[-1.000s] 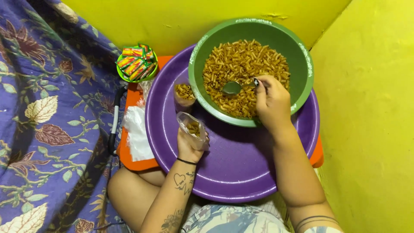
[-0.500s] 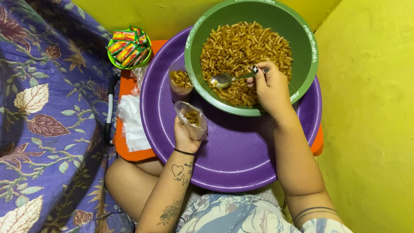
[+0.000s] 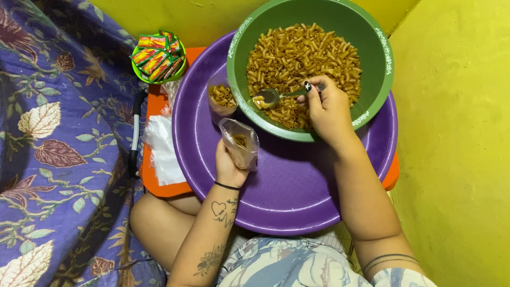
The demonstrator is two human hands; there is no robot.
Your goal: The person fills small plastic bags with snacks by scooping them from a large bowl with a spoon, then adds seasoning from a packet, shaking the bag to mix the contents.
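My left hand holds a small clear plastic bag upright over the purple tray; a little brown macaroni lies in the bag. My right hand grips a metal spoon whose bowl dips into the macaroni in the green bowl. The green bowl rests on the far part of the purple tray and is filled with seasoned brown macaroni. A second clear bag of macaroni stands on the tray just left of the bowl.
A small green bowl of red and green sachets sits at the far left. A stack of clear plastic bags lies on an orange board under the tray. Purple floral cloth lies left; yellow walls close in right and behind.
The spoon has dipped lower into the macaroni at the bowl's near left. My left hand has tipped the bag more upright. The view shifted slightly downward over the second.
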